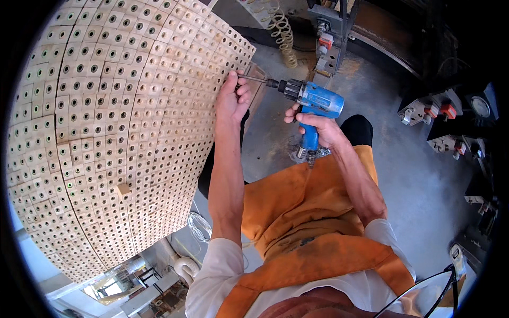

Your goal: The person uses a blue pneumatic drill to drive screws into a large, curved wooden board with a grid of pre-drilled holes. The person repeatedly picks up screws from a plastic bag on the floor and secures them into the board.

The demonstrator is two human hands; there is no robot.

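Note:
A large stack of small pale wooden blocks (116, 116), each with a round hole, fills the left side. My left hand (232, 98) rests on the stack's right edge, fingers around the tip of a bit. My right hand (318, 130) grips the handle of a blue pneumatic drill (318, 100), its bit pointing left into the blocks beside my left fingers. One block (124, 189) sticks out of the stack lower down.
A coiled air hose (282, 33) hangs at the top. Grey concrete floor (424, 180) lies to the right, with metal machine parts bearing red knobs (432, 111) along its far edge. An orange apron (302, 212) covers my front. White tubing (183, 265) lies below.

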